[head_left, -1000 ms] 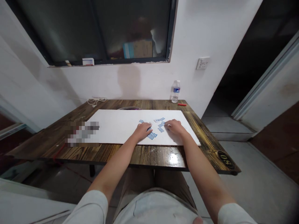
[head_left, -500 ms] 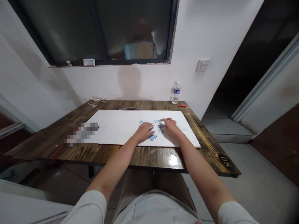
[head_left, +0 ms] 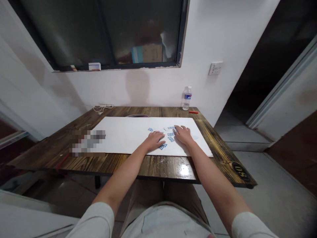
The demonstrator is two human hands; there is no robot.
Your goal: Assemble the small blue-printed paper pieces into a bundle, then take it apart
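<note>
Small flat rectangular pieces with blue and white markings lie scattered on a white board (head_left: pixel 123 135). My left hand (head_left: pixel 154 140) rests palm down among them, fingers stretched, with a pair of overlapping pieces (head_left: pixel 162 146) by its thumb. Another piece (head_left: pixel 150 129) lies just beyond that hand's knuckles. My right hand (head_left: pixel 183 134) is spread, its fingertips at an upper piece (head_left: pixel 170 127), partly covering what is there. Two more pieces (head_left: pixel 170 139) sit left of my right thumb. Thin dark strokes or slivers (head_left: pixel 165 129) show between the hands.
The board lies on a dark wooden table (head_left: pixel 158 165). Behind it stand a plastic water bottle (head_left: pixel 187 98) and a red stick-like object (head_left: pixel 193 112). A white cable (head_left: pixel 102 107) is at the back left. A pixelated patch hides things at the board's left end.
The upper piece has shifted slightly right, together with my right fingertips, leaving the thin dark strokes apart from it. My right fingers are more spread. My left hand has moved slightly right.
</note>
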